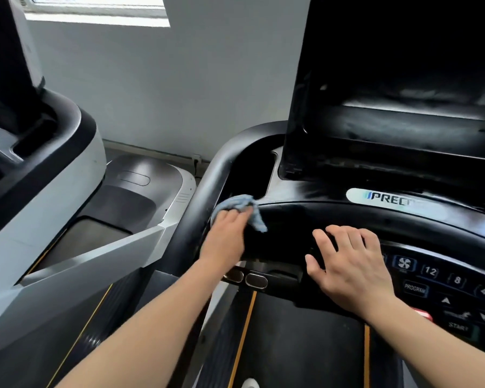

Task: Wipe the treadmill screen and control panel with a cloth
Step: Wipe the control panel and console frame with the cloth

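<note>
A crumpled grey-blue cloth (240, 205) is pressed against the left end of the black treadmill console, beside the curved handrail (207, 186). My left hand (226, 236) grips the cloth from below. My right hand (347, 264) lies flat with spread fingers on the console's front bar, just left of the control panel (443, 281) with its fan, number and PROGRAM buttons. The dark, switched-off screen (403, 79) rises above at the upper right. A logo plate (387, 198) sits under the screen.
A second treadmill with a silver frame (76, 247) stands close on the left. A grey wall (179, 93) and a window (95, 9) are behind. The belt (305, 345) with orange stripes runs below my arms. A red stop button (424, 315) shows by my right wrist.
</note>
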### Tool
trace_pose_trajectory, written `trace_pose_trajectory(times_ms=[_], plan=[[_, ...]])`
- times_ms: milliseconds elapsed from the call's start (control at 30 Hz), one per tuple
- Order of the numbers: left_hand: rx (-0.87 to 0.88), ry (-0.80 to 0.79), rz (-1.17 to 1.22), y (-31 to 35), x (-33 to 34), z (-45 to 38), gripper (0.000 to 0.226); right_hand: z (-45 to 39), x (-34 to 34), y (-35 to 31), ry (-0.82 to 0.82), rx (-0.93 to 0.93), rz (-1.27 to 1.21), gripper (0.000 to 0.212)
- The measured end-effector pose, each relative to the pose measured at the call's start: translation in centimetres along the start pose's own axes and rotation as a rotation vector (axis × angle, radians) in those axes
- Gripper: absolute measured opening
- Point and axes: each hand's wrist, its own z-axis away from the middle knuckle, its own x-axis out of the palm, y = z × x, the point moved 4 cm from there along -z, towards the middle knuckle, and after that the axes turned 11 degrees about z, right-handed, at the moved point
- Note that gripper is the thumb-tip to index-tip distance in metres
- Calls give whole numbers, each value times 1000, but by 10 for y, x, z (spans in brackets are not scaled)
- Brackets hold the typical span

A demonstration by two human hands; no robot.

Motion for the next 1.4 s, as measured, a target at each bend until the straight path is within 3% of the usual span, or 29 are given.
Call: trace_pose_trajectory(times_ms=[133, 267, 400, 533, 633, 767, 1033, 1133, 1200, 1300, 1400], plan=[[-173, -111, -172, 11, -11, 7, 65, 1, 0, 1, -7, 0, -4, 57], [-205, -259, -323, 37, -11, 19, 70, 2, 0, 1, -18, -5, -10, 57], [-288, -229, 27, 19, -4, -14, 86, -1, -1, 3, -12, 1, -6, 57], [-103, -217, 227, 37, 2, -23, 83, 3, 0, 4, -19, -8, 3, 57], [-109, -225, 91, 26, -3, 17, 80, 2, -1, 4, -12, -12, -3, 57], [-202, -357, -153, 22, -10, 41, 83, 1, 0, 2, -15, -15, -14, 57], [-311, -288, 108, 11, -11, -37, 83, 0, 0, 3, -5, -11, -8, 57], [-308, -264, 137, 14, -9, -14, 91, 2, 1, 3, -4, -13, -18, 57], [-303, -319, 35, 18, -10, 19, 94, 1, 1, 3, 6, -16, -28, 57], [-203, -420, -245, 17, -15, 53, 60, 0, -1, 3, 7, -18, -34, 57], [-197, -619, -388, 13, -8, 48, 32, 1, -1, 3, 3, -15, -37, 57]])
